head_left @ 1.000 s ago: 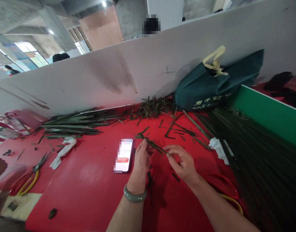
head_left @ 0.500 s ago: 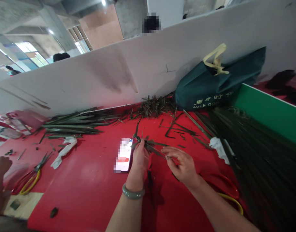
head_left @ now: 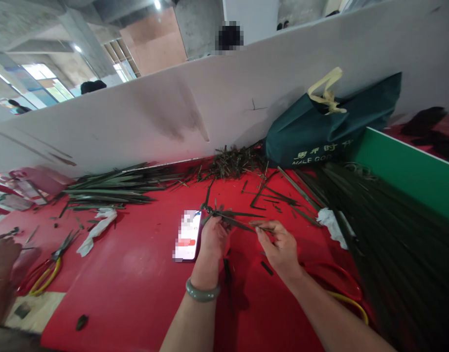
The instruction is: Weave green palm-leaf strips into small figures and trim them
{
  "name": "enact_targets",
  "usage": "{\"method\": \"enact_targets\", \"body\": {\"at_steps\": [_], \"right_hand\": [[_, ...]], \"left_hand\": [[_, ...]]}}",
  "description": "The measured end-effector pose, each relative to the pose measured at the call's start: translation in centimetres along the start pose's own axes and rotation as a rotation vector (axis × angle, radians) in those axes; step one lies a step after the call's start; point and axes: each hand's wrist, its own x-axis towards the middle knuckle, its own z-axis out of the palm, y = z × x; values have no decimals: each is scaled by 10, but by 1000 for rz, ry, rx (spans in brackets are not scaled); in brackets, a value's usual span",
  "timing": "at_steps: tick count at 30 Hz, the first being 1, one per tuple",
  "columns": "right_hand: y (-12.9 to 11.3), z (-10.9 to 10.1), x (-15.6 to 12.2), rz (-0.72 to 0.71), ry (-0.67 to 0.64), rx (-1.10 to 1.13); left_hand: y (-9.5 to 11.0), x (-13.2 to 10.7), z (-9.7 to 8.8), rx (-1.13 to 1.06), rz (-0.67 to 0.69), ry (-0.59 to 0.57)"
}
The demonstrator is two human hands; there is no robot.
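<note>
A partly woven bundle of dark green leaf strips (head_left: pixel 210 210) is gripped in my left hand (head_left: pixel 214 237), with loose strip ends sticking out up and to the right. My right hand (head_left: pixel 279 244) pinches the far end of one leaf strip (head_left: pixel 241 223), which runs stretched between both hands. Beside my left hand lies a phone (head_left: pixel 188 236) with its screen lit. Short cut strips (head_left: pixel 266 268) rest on the red table below the hands. Partly under my right forearm are the red and yellow handles of a pair of scissors (head_left: pixel 351 288).
Long leaf strips (head_left: pixel 114 188) lie at the back left, with a heap of scraps (head_left: pixel 235 164) beside them. More leaves (head_left: pixel 389 254) spread at right, near a green bag (head_left: pixel 330 129). Other scissors (head_left: pixel 50 266) and a co-worker's hand (head_left: pixel 4 256) are at left.
My left hand has shifted its hold on the woven bundle, showing more of it. A short dark strip now shows on the table under my right hand. The co-worker's hand has moved slightly right.
</note>
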Motion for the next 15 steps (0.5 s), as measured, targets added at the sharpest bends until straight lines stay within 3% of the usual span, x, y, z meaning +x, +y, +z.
{"method": "enact_targets", "body": {"at_steps": [9,15], "right_hand": [[4,5,-3,129,-34,50],[2,6,-4,60,-17,-36]], "left_hand": [[-6,7,-9,7,63,42],[-7,10,-10,55,131,92]]}}
